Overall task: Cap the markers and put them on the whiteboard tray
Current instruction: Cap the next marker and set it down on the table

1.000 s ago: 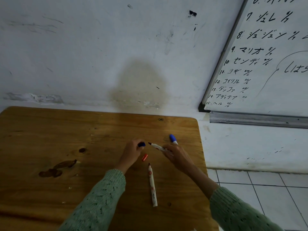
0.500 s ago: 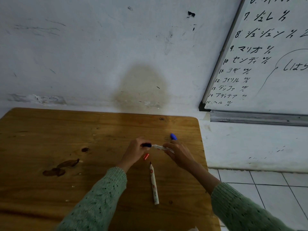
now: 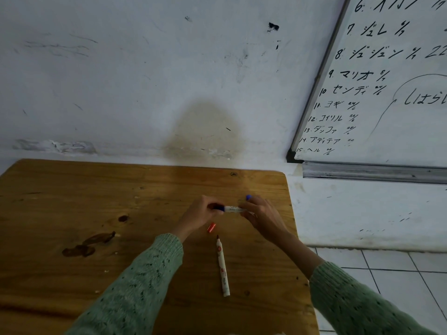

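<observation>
The wall fills the upper half, stained at 12 o'clock above the wooden surface. At 2 o'clock hangs the whiteboard, covered in handwriting, with its grey metal tray running along the bottom edge — well apart from the markers. Tiled floor shows at 4 o'clock. Two green knitted sleeves reach in from 6 o'clock. At the centre, the left hand has its grip pinched on a blue cap, which sits on the tip of a white marker; the right hand grips that marker's other end and also holds a second blue-ended marker, mostly hidden. Just below, at 6 o'clock from the hands, an uncapped marker lies on the surface, tip pointing away — a small red cap rests near its tip, not touching.
</observation>
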